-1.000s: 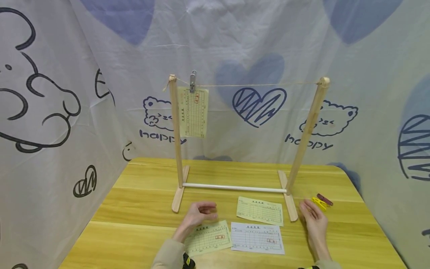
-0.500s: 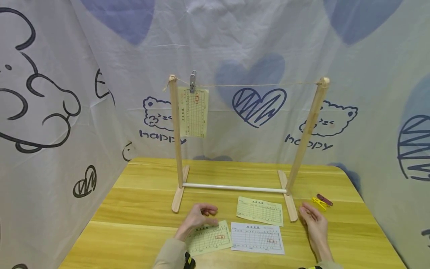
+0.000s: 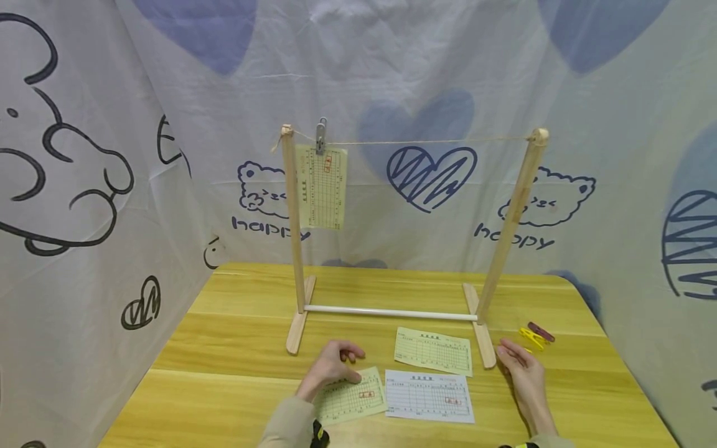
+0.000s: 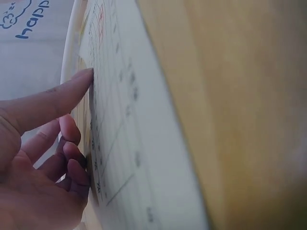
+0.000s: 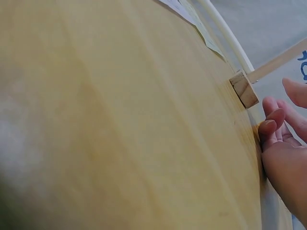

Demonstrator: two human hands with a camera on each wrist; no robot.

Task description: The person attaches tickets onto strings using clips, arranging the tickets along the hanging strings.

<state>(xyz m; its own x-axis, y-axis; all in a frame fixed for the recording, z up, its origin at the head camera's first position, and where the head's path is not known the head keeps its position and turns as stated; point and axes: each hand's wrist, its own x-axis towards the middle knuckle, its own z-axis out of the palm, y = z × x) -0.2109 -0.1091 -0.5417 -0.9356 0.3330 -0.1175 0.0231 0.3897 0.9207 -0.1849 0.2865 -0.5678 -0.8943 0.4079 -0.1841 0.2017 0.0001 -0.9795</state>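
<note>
We list, first, one yellow printed slip (image 3: pixel 354 401), thin flat paper with a ruled grid and a red stamp, lying on the smooth wood-grain table (image 3: pixel 224 348); its long axis runs left to right, the right end angled slightly away from the person; the left hand (image 3: pixel 329 367) is over its far left part, thumb extended to the paper's far edge, the other fingers loosely bent, with no grip that we can see; one white slip (image 3: pixel 429 397), just beside it, lengthwise left to right; one further yellow slip (image 3: pixel 434 352), beyond the white, its right end slanting nearer; one right hand (image 3: pixel 524 376), loosely curved and holding nothing, near a yellow clip (image 3: pixel 533 338) and a dark red clip (image 3: pixel 541 331); one pale wooden stand (image 3: pixel 296 230) with a white rod (image 3: pixel 392 312) and twisted cord (image 3: pixel 426 142); one grey clip (image 3: pixel 321 138) on that cord, holding a hanging slip (image 3: pixel 323 190), long axis upright.
</note>
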